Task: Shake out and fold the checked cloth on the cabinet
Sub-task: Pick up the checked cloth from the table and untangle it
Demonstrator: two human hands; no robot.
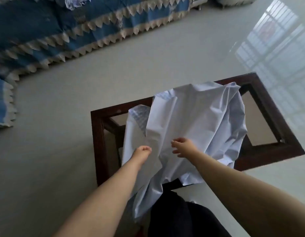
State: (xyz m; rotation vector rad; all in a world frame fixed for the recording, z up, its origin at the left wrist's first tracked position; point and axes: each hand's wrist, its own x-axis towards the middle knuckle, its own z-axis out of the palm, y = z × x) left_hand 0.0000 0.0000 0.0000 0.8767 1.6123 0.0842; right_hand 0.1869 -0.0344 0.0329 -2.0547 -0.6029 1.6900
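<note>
Head view: both hands' fingers (145, 148) curled, gripping rumpled checked cloth (196, 120) over cabinet (97, 134).

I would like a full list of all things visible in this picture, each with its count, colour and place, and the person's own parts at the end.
checked cloth: one, pale white-blue with a faint check, crumpled over the cabinet top, one end hanging past the near edge.
cabinet: one, dark brown wooden frame with a glass top, centre of the view.
bedcover: one, blue with a beige zigzag trim, upper left, reaching down to the floor.
floor: one, light grey and glossy, with a window reflection at upper right.
dark clothing: black, bottom centre, on the person.
left hand: one, fingers curled, gripping the cloth at its left part.
right hand: one, fingers pinching the cloth near its middle.
</note>
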